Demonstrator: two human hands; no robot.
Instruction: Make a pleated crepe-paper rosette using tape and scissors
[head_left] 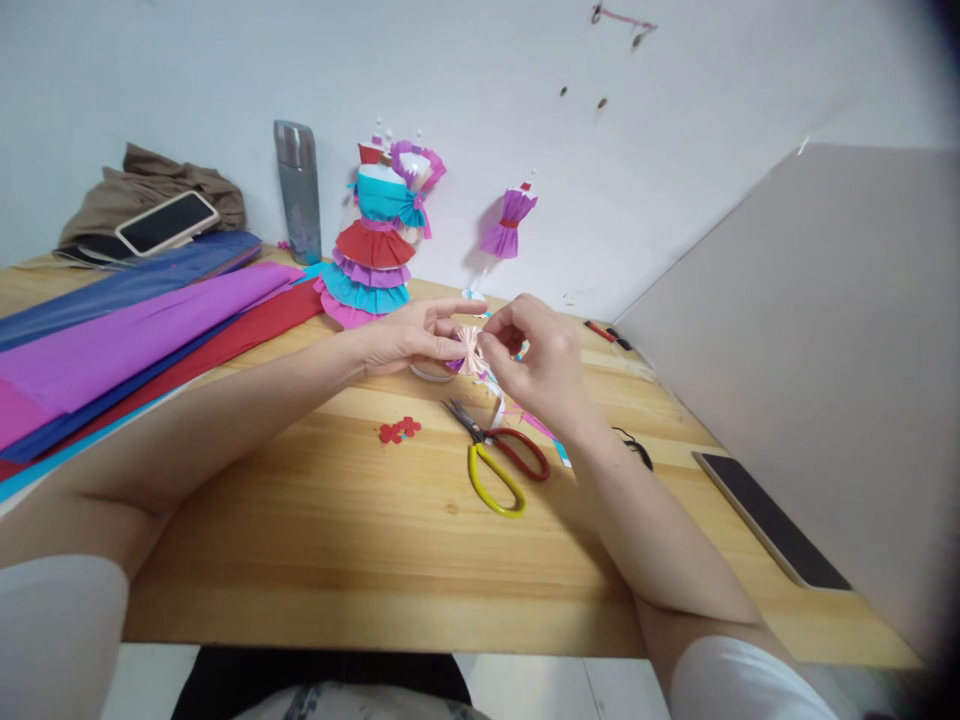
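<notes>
A small pleated pale pink bow [470,351] is held between both hands above the wooden table [300,540]. My left hand [420,335] pinches its left side between thumb and fingers, with a bit of purple showing beneath. On the right side, the thumb and fingertips of my right hand [529,350] close on the bow's edge. Scissors [487,440] with one red and one yellow handle lie below the hands, blades slightly apart. Small red paper pieces [400,430] rest to their left. Paper scraps [536,424] lie partly hidden behind my right hand.
Behind stand small mannequins in ruffled paper dresses [375,243], one purple dress [510,222] and a bottle [298,190]. Colored paper sheets [150,315] and a phone on brown cloth [169,222] lie left. A dark flat device [769,520] lies right, beside a wall.
</notes>
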